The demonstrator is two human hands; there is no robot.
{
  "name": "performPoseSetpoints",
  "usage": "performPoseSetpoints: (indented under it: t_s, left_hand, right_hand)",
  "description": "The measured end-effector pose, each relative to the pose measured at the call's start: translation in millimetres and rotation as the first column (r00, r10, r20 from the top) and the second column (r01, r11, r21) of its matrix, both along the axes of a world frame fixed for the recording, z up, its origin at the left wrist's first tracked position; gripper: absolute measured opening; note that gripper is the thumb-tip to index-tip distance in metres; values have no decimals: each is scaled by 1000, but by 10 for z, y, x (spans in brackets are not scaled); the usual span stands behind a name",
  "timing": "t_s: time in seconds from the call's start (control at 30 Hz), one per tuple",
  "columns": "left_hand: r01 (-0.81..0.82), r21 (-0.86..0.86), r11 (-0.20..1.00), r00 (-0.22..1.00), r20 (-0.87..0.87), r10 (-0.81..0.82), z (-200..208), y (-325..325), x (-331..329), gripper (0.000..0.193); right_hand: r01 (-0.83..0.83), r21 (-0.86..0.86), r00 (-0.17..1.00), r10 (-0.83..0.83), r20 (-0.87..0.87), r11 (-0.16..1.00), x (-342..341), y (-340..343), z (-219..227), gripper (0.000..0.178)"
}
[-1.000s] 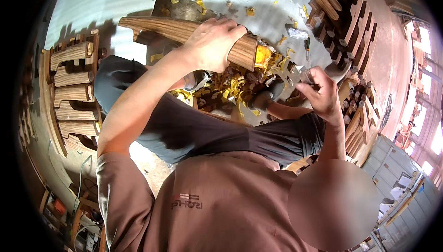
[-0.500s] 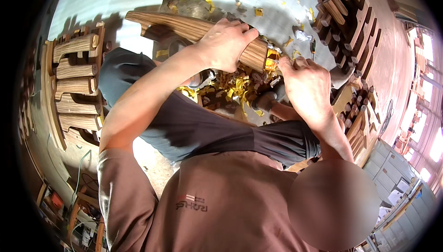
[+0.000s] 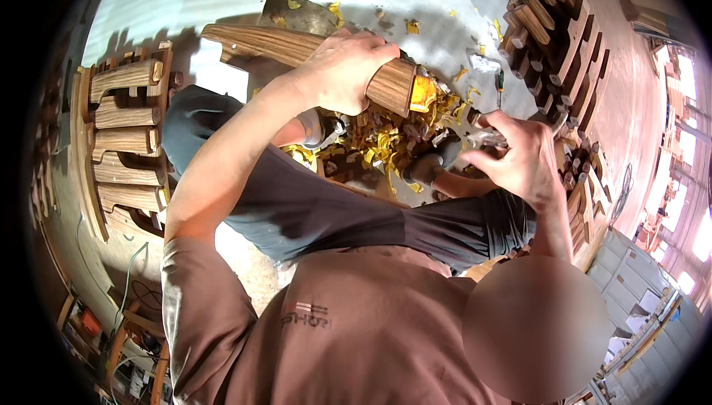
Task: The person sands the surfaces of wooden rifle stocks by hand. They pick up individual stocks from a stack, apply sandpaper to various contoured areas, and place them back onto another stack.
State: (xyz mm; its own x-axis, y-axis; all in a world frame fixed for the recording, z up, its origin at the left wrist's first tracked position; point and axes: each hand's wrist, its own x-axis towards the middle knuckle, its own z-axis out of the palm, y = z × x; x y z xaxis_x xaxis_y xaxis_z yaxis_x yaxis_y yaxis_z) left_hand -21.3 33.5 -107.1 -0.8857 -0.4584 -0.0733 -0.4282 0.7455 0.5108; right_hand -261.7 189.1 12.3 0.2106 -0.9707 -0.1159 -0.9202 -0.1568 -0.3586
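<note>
My left hand (image 3: pixel 348 67) is closed over a long, curved, striped wooden piece (image 3: pixel 389 84), fingers wrapped across its top. Yellow tape (image 3: pixel 423 94) covers the tenon at the piece's right end. My right hand (image 3: pixel 519 151) hangs in the air to the right of that end, apart from it. Its thumb and forefinger are spread; pale, crumpled scraps show in the gap between them, seemingly behind the hand. Torn yellow tape scraps (image 3: pixel 386 142) lie heaped on the floor below the wooden piece, between my feet.
Stacked wooden pieces stand on the left (image 3: pixel 124 117) and more lie at the right (image 3: pixel 564 41). A screwdriver (image 3: pixel 500 90) rests on the floor near the right stack, beside a crumpled clear wrapper (image 3: pixel 483 64). Grey cabinets (image 3: pixel 630 271) stand at the far right.
My right hand has drawn away from the taped end, down and to the right, and its fingers have spread. The wooden piece's end has shifted slightly left in my left hand.
</note>
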Motion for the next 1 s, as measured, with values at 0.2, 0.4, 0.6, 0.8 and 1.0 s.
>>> performPoseSetpoints:
  t_s: [0.2, 0.4, 0.6, 0.8, 1.0]
  left_hand:
    - [54, 52, 997, 998, -24, -53, 83, 14, 97, 74]
    - [66, 96, 993, 997, -49, -62, 72, 51, 135, 73]
    - [86, 112, 990, 996, 17, -89, 104, 75, 143, 76]
    - [148, 200, 969, 982, 89, -168, 177, 24, 131, 77]
    - [176, 187, 966, 981, 51, -188, 143, 32, 167, 70]
  right_hand:
    - [-176, -425, 982, 191, -6, 888, 191, -255, -533, 46]
    - [-374, -435, 917, 397, -40, 819, 274, -391, -548, 31]
    - [-389, -413, 894, 446, 47, 823, 308, -413, -555, 24]
    - [-351, -358, 895, 422, 145, 865, 281, -386, -627, 28]
    - [-411, -331, 866, 477, 147, 849, 307, -389, -568, 30]
